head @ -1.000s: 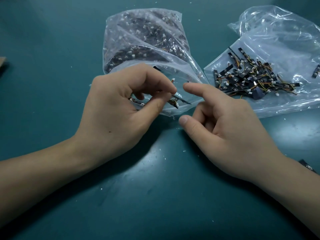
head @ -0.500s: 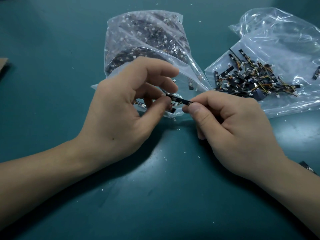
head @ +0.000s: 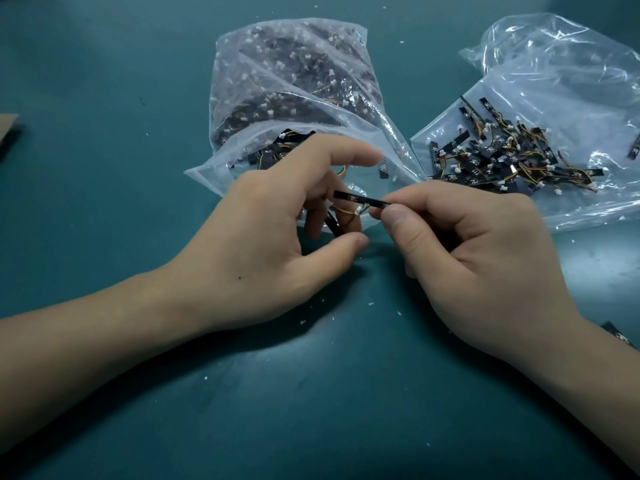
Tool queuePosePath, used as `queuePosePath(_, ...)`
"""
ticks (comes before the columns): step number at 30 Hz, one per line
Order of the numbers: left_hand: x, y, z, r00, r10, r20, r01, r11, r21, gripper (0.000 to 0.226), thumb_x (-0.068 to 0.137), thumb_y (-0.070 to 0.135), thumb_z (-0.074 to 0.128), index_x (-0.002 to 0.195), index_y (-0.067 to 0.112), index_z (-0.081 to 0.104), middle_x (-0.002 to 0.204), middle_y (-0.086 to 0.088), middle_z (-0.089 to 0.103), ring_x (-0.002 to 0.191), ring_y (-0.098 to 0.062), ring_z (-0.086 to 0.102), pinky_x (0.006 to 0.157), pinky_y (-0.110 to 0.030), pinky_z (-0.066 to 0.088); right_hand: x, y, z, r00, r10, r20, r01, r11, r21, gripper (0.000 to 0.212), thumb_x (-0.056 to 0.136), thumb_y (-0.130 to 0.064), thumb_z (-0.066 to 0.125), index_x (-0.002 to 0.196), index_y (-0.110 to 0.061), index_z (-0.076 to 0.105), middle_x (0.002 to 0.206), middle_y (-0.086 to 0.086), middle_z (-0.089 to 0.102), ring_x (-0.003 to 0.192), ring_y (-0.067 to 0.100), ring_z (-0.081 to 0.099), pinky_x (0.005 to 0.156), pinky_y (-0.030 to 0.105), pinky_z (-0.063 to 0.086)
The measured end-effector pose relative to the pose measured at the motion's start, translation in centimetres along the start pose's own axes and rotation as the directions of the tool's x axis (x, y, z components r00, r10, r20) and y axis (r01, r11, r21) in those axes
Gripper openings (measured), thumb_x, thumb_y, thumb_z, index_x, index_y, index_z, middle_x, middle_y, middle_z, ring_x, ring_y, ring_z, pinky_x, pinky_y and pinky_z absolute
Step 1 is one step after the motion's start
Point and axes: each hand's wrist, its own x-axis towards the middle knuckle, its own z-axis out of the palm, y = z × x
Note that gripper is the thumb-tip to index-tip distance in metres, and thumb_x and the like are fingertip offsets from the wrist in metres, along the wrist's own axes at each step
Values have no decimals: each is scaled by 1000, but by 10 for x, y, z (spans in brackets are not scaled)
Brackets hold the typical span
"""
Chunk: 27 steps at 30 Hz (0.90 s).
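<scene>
My right hand (head: 485, 258) is pinching one end of a thin black strip (head: 360, 199) between thumb and forefinger. Yellow wires (head: 346, 211) are trailing from it to a second strip (head: 333, 225), which my left hand (head: 277, 244) is holding in curled fingers just left of the pinch. An open clear bag (head: 277, 98) is lying just beyond the grip, with another bag (head: 571, 98) off to the right. Bare teal table (head: 311, 393) is stretching out nearer me.

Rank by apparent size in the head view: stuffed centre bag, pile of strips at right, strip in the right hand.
1. stuffed bag
2. pile of strips
3. black strip pinched by the right hand, smallest though nearest
</scene>
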Motion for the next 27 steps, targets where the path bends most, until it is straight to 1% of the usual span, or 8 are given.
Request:
queuePosePath(4,0,-2,0,995,-41,-90,41,999,-7,53,87,17,68,136,24,49,89,10,63,76,-23,54,70,-31,47,0,-2,0,999,48,-27,-46,997,59,19,100,-23,62,84,-20,73,58,1,57,51,19,52,50,19,36)
queuePosePath(6,0,-2,0,990,-65,-123,64,998,-12,51,87,18,66,135,26,49,89,11,62,74,-23,53,68,-33,47,-1,-2,0,997,68,-31,-65,995,81,21,98,-21,63,79,-19,70,58,2,57,50,19,51,49,18,36)
queuePosePath(9,0,-2,1,990,-39,-138,46,998,50,52,87,16,66,136,23,49,88,12,62,72,-22,51,67,-25,43,0,-3,0,996,86,-24,-84,993,79,23,95,-18,62,72,-16,67,59,4,57,52,19,51,49,18,37)
queuePosePath(13,1,-5,0,990,-2,-141,19,992,123,57,86,4,74,135,20,52,90,15,62,77,-18,52,71,-13,38,2,-3,-1,994,104,24,-106,989,107,25,95,-19,59,71,-14,66,57,5,56,52,17,49,50,23,38)
queuePosePath(15,1,-6,0,989,-7,-148,28,990,138,57,84,7,80,133,23,56,89,18,65,79,-12,53,73,-9,38,1,-4,-2,994,105,35,-109,982,153,25,95,-20,58,71,-14,65,57,5,56,50,15,47,50,21,36)
queuePosePath(21,1,-4,-2,962,-50,-269,54,998,10,38,80,15,87,109,28,65,84,19,74,73,-4,62,67,-5,39,2,-5,-3,993,107,50,-112,988,103,30,92,-14,55,62,-13,56,55,8,51,51,19,46,49,24,35)
queuePosePath(24,1,-3,-2,950,-75,-303,68,997,-33,33,79,24,89,101,31,66,87,22,75,71,-2,65,64,-5,39,2,-4,-2,992,128,22,-129,988,84,31,93,-18,56,62,-14,57,55,6,53,53,19,48,50,23,36)
queuePosePath(27,0,-1,-2,942,-40,-334,28,999,-40,30,80,21,89,96,31,66,87,20,76,73,-4,69,64,-6,39,1,-3,0,990,141,-19,-139,988,60,30,95,-20,57,66,-15,59,57,6,57,54,19,50,51,23,38)
